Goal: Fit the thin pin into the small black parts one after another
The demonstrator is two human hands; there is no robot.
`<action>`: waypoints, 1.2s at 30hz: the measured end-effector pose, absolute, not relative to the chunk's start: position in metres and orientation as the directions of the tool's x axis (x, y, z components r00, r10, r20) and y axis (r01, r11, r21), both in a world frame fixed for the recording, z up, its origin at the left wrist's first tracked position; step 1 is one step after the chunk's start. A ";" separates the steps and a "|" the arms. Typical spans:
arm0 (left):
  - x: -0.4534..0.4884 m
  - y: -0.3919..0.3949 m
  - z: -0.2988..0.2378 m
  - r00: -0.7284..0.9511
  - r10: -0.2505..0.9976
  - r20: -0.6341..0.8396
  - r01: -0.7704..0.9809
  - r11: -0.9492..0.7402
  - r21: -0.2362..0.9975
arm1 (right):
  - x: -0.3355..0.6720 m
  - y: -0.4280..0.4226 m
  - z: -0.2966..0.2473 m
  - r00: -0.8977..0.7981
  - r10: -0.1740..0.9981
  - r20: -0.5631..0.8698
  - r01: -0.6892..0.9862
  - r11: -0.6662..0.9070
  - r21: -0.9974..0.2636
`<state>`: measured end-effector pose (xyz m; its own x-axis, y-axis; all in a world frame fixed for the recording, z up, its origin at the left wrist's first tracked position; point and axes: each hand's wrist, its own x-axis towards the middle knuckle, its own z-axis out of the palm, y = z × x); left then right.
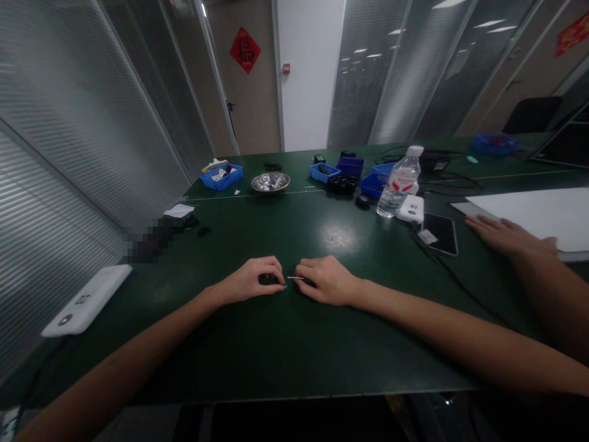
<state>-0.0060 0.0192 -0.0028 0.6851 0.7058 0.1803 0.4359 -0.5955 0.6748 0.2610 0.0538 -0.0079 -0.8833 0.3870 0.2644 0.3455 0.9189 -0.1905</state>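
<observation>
My left hand (257,279) rests over the green table (257,350), its thumb and fingertips pinched on a tiny green piece (284,286). That piece is too small to make out in detail. Facing it from the right, my right hand (329,281) is closed around a small screwdriver (295,278). The thin metal shaft points left, towards the green piece, and most of the dark handle is hidden in my fingers. Only a narrow gap separates the two hands. Whether the screwdriver tip touches the piece, I cannot tell.
Farther back stand a metal bowl (270,182), a blue basket (223,177) and a water bottle (400,184). A phone (440,234) and cable lie to the right. Another person's hand (510,234) lies by white sheets (547,212). A white power bank (87,302) is at left.
</observation>
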 end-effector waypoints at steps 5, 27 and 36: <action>-0.025 0.034 -0.003 0.544 0.799 0.256 0.550 -0.570 0.611 | 0.261 0.054 -0.006 -0.883 0.393 0.257 0.350 0.915 -0.200; -0.198 0.092 -0.032 -0.491 0.791 0.365 0.800 0.244 0.547 | 0.261 0.053 -0.004 -0.880 0.404 0.249 0.352 0.908 -0.229; -0.199 0.091 -0.034 -0.487 0.790 0.373 0.806 0.241 0.541 | 0.261 0.053 -0.006 -0.882 0.401 0.249 0.350 0.909 -0.225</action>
